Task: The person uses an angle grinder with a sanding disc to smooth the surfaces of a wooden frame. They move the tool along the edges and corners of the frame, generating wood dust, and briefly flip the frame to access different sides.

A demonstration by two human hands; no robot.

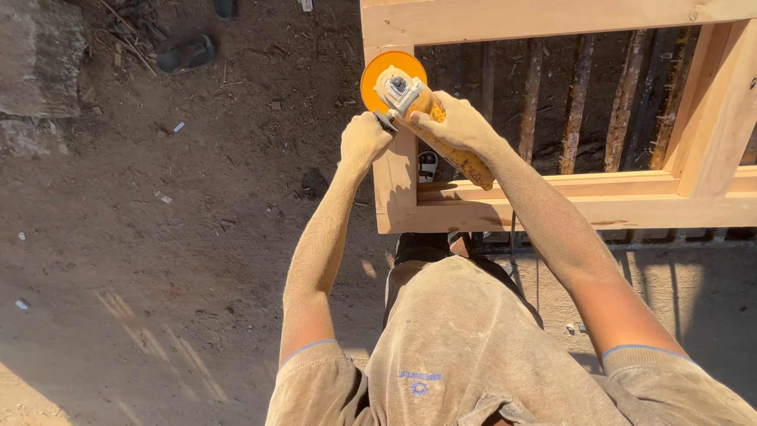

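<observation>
Two bare hands grip a yellow angle grinder on the pale, smooth wooden frame. The right hand is clamped round its dusty cylindrical body; the left hand is closed on the side handle. The flat round orange disc sits at the frame's corner post. The grinder's long axis runs diagonally, its head pointing up-left, away from the person. Below lies rough brown dirt ground.

Wooden frame lying over slats, right of open dirt ground. Grinder on the frame's left upright, disc at the far end. Left hand left of grinder; right hand on its body. Sandal on ground, far left.
</observation>
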